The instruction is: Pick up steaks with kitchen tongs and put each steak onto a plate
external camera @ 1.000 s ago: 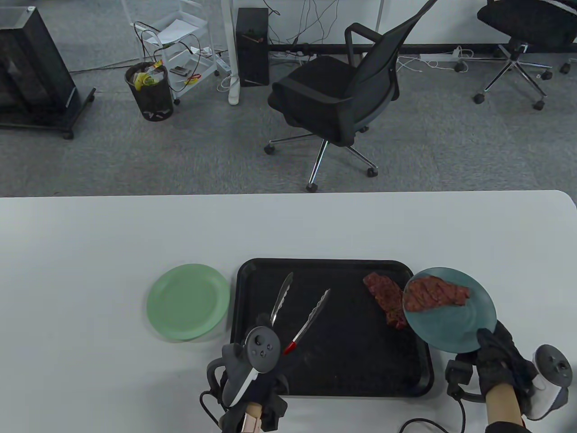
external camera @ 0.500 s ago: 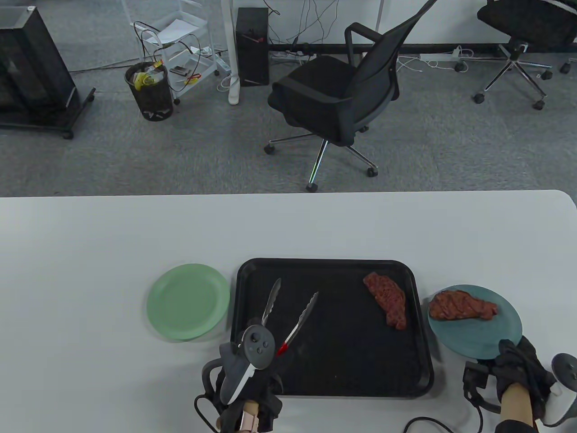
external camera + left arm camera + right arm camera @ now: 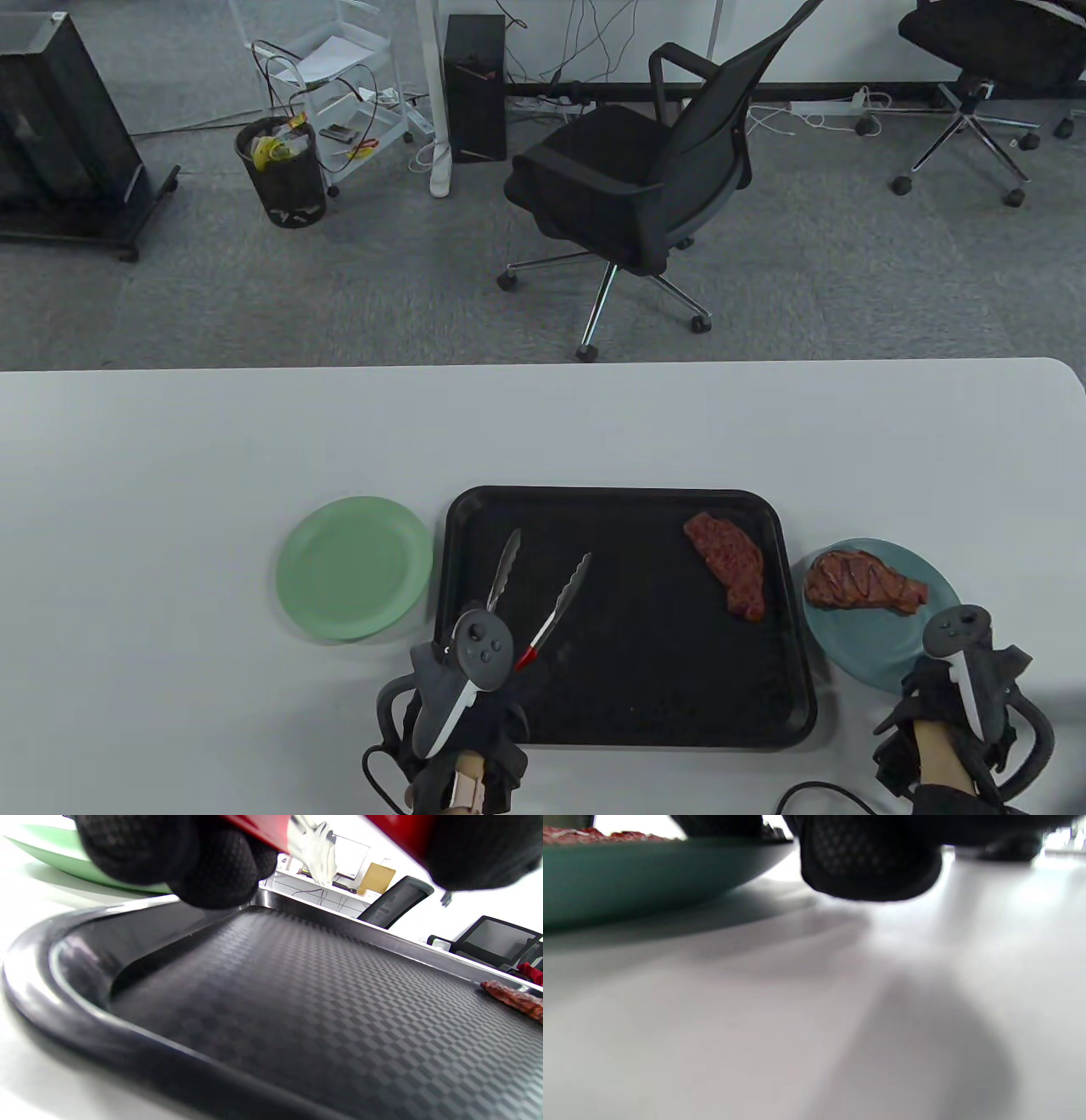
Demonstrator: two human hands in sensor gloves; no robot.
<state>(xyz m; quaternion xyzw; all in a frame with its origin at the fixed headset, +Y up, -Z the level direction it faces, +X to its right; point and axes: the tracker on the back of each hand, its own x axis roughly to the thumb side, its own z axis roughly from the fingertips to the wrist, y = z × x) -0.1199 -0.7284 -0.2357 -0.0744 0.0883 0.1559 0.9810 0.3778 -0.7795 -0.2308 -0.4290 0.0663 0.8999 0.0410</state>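
My left hand (image 3: 496,722) grips the red-handled steel tongs (image 3: 564,594), whose arms stand spread over the left part of the black tray (image 3: 628,713). In the left wrist view my fingers (image 3: 212,861) curl round the red handle (image 3: 254,827). One raw steak (image 3: 727,564) lies at the tray's right side, also seen low and far as steak (image 3: 513,999). A second steak (image 3: 865,581) lies on the teal plate (image 3: 857,649), which sits on the table right of the tray. My right hand (image 3: 933,692) lies palm down at that plate's near rim, and a fingertip (image 3: 869,866) hangs beside the plate (image 3: 628,870).
An empty green plate (image 3: 352,566) sits left of the tray, its rim also in the left wrist view (image 3: 63,866). The white table (image 3: 170,441) stretches wide behind the tray. An office chair (image 3: 645,187) stands beyond the far edge.
My right hand carried the teal plate with its steak down from over the tray's right edge onto the table, then turned palm down. My left hand drew the tongs slightly nearer.
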